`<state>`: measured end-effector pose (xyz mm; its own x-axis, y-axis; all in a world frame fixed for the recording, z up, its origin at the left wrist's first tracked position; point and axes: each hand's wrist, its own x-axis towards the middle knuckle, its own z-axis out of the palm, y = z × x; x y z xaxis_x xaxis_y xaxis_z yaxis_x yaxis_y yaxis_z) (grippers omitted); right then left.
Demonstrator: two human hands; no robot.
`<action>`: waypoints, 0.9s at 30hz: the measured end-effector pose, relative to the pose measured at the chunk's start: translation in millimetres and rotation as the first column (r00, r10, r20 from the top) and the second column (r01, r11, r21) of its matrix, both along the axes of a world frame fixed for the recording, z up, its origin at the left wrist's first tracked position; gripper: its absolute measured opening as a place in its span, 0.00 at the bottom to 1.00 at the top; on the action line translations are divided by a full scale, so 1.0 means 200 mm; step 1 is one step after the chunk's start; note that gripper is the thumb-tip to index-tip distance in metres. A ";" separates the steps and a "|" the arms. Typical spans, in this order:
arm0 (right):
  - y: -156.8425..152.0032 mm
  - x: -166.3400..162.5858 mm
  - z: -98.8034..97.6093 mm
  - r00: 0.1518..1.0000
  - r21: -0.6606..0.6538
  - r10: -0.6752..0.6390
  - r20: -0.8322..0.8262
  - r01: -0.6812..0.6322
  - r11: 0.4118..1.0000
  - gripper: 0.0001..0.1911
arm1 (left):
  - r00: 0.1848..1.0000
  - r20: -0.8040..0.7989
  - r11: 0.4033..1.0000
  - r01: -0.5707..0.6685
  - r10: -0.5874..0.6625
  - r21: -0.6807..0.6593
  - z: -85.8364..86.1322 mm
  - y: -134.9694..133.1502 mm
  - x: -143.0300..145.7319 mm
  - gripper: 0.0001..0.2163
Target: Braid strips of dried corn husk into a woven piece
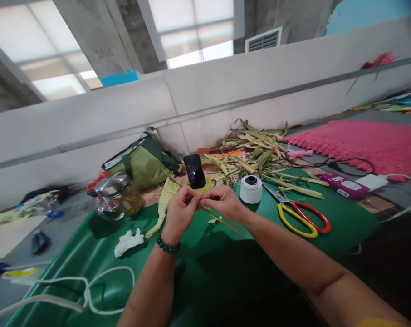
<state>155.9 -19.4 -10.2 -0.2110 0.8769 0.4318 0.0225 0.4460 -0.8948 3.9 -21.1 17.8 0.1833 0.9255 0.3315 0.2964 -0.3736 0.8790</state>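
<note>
Tearing was judged possible if the strip (222, 220) were pulled too hard: it was pinched by the left hand (182, 211) and right hand (224, 202), held together above the mat (78, 254), toward its far edge.

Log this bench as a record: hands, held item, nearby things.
Left hand: pinching; green bracelet on wrist
Right hand: pinching, fingertips close against the left's
Held: thin strip, trailing below right hand
Beyond hands: phone, propped up
Right side: white roll; scissors, lying down
Back: heap of husks
Surface: green mat
</note>
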 end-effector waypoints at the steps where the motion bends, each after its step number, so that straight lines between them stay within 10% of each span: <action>1: 0.00 0.00 0.01 1.000 0.005 -0.007 0.010 0.006 1.000 0.12 | 1.000 0.016 1.000 0.003 -0.003 -0.008 0.00 0.00 0.00 0.11; 12: 0.04 0.03 0.01 0.997 0.024 -0.029 0.068 0.028 0.999 0.11 | 0.978 0.112 0.984 0.178 -0.175 -0.017 0.05 -0.03 -0.01 0.13; 27: 0.02 0.04 0.00 0.983 0.176 -0.121 0.138 0.096 0.980 0.09 | 0.993 -0.113 0.966 0.016 0.014 0.259 -0.02 -0.01 0.00 0.07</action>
<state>164.3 -15.1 -9.6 -0.1909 0.8156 0.5462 0.2045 0.5772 -0.7906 3.4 -22.9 14.2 0.2343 0.8105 0.5368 0.3876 -0.5843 0.7130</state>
